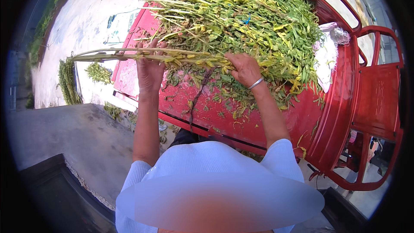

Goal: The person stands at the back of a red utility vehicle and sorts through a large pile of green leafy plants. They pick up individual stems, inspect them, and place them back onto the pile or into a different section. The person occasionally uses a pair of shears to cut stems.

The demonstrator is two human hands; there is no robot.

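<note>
A long, thin bunch of plant stalks with yellow-green pods (185, 55) stretches level across in front of me, above the edge of a red cargo bed (181, 103). My right hand (245, 70), with a silver bangle at its wrist, is closed round the podded, leafy part. Under the bare-stemmed part is my left hand (151, 71), palm up, its fingers stretched apart and the stalks lying across it. Just beyond both hands, a big heap of leafy cut stalks (241, 17) covers the bed, stems toward the left.
A white and pink sack (327, 54) lies by the heap's right end, before the red metal rails (377, 90). On the pale ground at left stands a bundle of green stalks (69, 82), near a small leafy pile (99, 72) and a flat printed sack (120, 26). Loose leaves litter the bed.
</note>
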